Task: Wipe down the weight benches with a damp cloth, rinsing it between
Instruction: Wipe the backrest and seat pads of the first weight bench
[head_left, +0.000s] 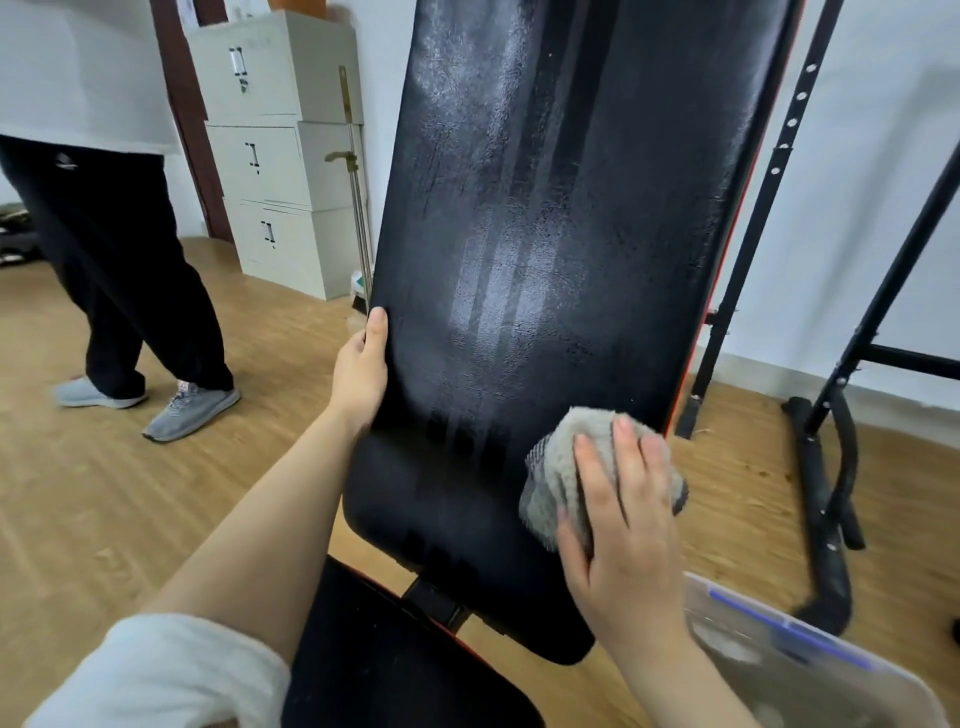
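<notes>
A black padded backrest of a weight bench rises steeply in front of me, with damp streaks down its middle. My left hand grips its left edge, thumb on the front face. My right hand presses a bunched grey cloth flat against the lower right of the pad, fingers straight over it. The bench's black seat pad lies below, joined by a hinge bracket.
A clear plastic tub sits on the wood floor at lower right. A black rack frame stands right of the bench. Another person's legs stand at left. Grey file cabinets line the far wall.
</notes>
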